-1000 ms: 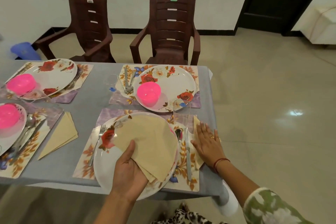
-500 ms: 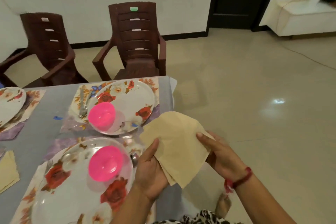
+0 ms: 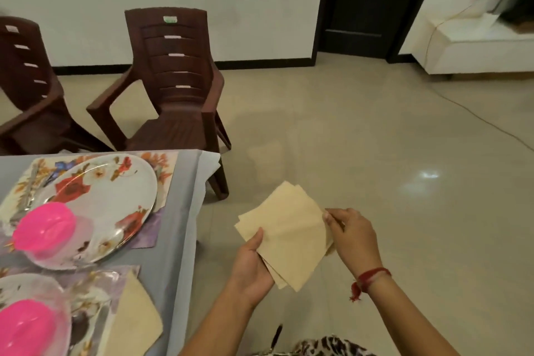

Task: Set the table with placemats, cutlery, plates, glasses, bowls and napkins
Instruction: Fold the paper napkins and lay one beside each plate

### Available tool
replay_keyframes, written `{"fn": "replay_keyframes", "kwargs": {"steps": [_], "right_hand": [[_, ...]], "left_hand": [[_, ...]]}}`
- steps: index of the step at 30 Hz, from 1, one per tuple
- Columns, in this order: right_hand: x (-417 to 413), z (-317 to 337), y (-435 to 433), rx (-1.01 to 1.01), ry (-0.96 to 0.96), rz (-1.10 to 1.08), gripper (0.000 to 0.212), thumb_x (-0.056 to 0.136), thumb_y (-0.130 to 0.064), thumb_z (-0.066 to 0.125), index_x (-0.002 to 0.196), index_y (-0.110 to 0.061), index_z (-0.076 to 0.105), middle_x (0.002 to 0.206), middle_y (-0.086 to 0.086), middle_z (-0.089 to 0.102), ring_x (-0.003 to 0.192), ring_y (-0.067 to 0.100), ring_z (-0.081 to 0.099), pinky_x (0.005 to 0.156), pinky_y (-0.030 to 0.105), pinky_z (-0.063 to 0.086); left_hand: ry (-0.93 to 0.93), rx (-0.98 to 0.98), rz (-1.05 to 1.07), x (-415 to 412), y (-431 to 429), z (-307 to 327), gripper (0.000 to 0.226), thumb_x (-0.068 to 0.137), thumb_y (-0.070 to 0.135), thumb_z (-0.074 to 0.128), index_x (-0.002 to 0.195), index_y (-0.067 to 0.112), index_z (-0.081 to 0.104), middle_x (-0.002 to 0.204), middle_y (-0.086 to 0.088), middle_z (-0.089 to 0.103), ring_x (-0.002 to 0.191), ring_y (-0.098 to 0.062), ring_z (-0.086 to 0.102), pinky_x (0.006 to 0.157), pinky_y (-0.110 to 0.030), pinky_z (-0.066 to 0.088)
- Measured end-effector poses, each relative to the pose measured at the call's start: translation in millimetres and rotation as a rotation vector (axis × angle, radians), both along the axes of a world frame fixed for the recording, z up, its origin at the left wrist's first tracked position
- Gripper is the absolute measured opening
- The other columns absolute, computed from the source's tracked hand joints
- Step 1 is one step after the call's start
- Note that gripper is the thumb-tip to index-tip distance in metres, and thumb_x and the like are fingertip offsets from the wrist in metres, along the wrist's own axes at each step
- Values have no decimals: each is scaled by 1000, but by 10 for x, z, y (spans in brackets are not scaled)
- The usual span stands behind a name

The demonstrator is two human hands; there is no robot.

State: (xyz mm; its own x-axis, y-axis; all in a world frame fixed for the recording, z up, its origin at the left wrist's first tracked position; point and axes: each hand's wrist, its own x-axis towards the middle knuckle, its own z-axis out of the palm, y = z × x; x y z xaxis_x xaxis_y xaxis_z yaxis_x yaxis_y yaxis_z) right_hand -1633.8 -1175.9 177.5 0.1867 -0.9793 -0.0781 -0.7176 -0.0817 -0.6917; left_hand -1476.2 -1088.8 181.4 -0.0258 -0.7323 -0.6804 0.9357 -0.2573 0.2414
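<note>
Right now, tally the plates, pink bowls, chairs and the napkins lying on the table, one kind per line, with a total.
Plates: 2
Pink bowls: 2
Chairs: 2
Napkins on the table: 1
Total: 7
Napkin stack held by left hand and right hand: not counted.

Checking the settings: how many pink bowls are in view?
2. One pink bowl sits on the far floral plate; the other sits on the near plate at the lower left, cut off by the frame. More may lie out of view.
</note>
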Motion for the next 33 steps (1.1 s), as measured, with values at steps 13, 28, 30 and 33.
{"fn": "replay_keyframes", "kwargs": {"steps": [13, 28, 30, 33], "right_hand": [[191, -55, -1370, 614, -574, -105, 22, 84, -27, 68, 97, -10, 64, 94, 8, 67, 84, 25, 65, 63, 38, 58], [1658, 377, -2897, 368, -597, 240, 33, 82, -28, 71, 113, -21, 62, 107, -3, 68, 102, 14, 63, 81, 25, 53], [1861, 456, -2936, 240, -373, 499, 54, 79, -59, 58, 125, -29, 57, 121, -18, 59, 111, 1, 55, 94, 22, 46], [2099, 458, -3169, 38, -178, 607, 75, 76, -78, 29, 132, -31, 49, 123, -24, 45, 116, -2, 44, 97, 20, 36]], "left_hand": [[-255, -3, 2, -2, -1192, -69, 31, 99, 30, 39, 115, 12, 58, 117, -19, 65, 109, -36, 59, 96, -51, 44], [-298, -71, 124, 1004, -3233, 0, 37, 99, 29, 39, 112, 6, 64, 106, -18, 70, 99, -30, 67, 84, -44, 53], [-293, -97, 186, 1152, -3378, 9, 37, 98, 30, 41, 100, 6, 69, 95, -16, 69, 86, -26, 69, 73, -38, 55], [-302, -110, 263, 1376, -3568, 42, 41, 99, 35, 38, 110, 6, 65, 98, -15, 71, 91, -27, 69, 76, -38, 55]]}}
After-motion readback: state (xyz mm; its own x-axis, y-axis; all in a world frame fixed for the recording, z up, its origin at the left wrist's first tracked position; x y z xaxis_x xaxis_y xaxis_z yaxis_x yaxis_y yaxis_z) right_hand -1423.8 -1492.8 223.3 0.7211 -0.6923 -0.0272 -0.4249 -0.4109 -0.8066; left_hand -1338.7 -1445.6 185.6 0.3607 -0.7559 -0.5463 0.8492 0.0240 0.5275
